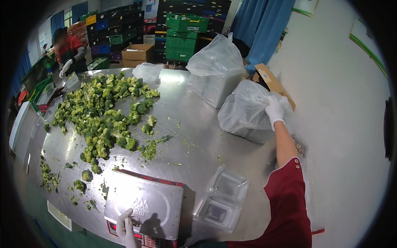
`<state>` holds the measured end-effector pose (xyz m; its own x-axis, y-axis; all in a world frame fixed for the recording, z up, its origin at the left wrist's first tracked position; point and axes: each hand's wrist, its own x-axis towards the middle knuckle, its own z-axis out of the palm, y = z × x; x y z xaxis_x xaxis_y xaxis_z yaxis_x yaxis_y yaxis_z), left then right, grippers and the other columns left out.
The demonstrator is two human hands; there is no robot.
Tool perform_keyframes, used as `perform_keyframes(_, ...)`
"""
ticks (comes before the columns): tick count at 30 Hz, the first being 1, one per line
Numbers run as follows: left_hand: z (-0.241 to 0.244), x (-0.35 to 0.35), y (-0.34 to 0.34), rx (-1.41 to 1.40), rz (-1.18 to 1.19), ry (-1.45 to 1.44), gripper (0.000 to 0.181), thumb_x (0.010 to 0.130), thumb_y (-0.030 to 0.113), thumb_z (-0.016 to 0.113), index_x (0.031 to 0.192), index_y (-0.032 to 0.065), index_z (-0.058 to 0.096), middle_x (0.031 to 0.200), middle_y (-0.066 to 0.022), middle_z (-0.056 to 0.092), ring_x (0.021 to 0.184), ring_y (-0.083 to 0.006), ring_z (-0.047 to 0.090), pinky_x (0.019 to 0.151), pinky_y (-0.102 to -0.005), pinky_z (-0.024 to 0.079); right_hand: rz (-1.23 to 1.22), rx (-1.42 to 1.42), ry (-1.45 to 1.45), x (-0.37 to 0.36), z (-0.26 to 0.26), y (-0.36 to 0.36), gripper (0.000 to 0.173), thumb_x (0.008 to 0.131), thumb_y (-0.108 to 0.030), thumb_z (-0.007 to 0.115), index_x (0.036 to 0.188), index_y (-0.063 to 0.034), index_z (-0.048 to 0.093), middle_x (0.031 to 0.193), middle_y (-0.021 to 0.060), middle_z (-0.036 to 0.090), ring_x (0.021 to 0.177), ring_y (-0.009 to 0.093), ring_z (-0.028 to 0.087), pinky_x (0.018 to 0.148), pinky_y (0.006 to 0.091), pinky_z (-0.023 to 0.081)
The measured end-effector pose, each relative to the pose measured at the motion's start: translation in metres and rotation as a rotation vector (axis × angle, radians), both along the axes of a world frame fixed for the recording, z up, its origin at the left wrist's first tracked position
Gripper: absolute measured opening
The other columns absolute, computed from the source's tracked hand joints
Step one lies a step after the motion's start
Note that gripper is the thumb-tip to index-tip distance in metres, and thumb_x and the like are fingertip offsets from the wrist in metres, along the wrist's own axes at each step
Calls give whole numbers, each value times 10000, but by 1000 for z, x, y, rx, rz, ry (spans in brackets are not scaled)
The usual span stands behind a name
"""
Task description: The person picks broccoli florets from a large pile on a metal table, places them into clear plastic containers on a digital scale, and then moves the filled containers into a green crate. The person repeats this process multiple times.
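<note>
My right hand (pixel 274 109), in a white glove, grips the bunched top of a translucent plastic bag (pixel 242 107) at the right of the steel table (pixel 173 124). Over the lower edge of a digital scale's metal plate (pixel 149 198) is my gloved left hand (pixel 127 228), its fingers partly bent and nothing clearly held. An opened clear plastic clamshell container (pixel 221 201) lies right of the scale. Beyond the scale, a large heap of broccoli florets (pixel 99 108) spreads over the table's left side, with scraps and loose florets nearer the scale.
A second full plastic bag (pixel 215 71) stands behind the first. Cardboard flaps (pixel 274 83) rise beside the wall. At the far left stands a co-worker (pixel 69 51) in red with white gloves. Green crates (pixel 181 43) and a cardboard box (pixel 138 54) are beyond the table. A knife (pixel 28 164) lies at its left edge.
</note>
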<state>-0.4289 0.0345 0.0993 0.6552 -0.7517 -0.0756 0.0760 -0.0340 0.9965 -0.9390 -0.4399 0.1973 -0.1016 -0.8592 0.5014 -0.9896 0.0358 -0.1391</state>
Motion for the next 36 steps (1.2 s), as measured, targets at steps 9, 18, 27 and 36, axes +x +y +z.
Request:
perform_keyframes(9, 13, -33, -28, -15, 26, 13, 289, 1023, 219, 548, 1172, -12, 638, 761, -50, 606, 723, -129, 578, 672, -262, 467, 145, -104, -123, -67, 27, 37, 289, 799, -94, 586, 1066, -55, 691, 1100, 197, 683, 1066, 388, 615, 939, 422, 483)
perform_keyframes(18, 20, -45, -36, 3, -67, 37, 285, 1019, 217, 546, 1157, -12, 645, 774, -52, 610, 736, -122, 571, 701, -267, 464, -70, -134, -4, -192, 26, 120, 411, 838, -87, 598, 1244, -56, 645, 1214, 178, 664, 1163, 321, 610, 982, 371, 470)
perform_keyframes(27, 11, -43, -55, -27, -164, 48, 283, 1025, 212, 555, 1171, -14, 642, 840, -61, 645, 732, -127, 587, 692, -258, 473, 433, -405, 170, 39, 117, 100, 283, 858, -86, 601, 1130, -30, 652, 1157, 142, 647, 1128, 316, 585, 997, 427, 445)
perform_keyframes(36, 5, 1, -46, 135, 115, -32, 291, 1014, 201, 558, 1202, -9, 630, 842, -67, 621, 773, -148, 581, 744, -284, 471, 246, -139, -128, 155, -4, -189, 797, 838, -393, 717, 1491, -78, 387, 1525, 160, 406, 1398, 395, 383, 1120, 433, 369)
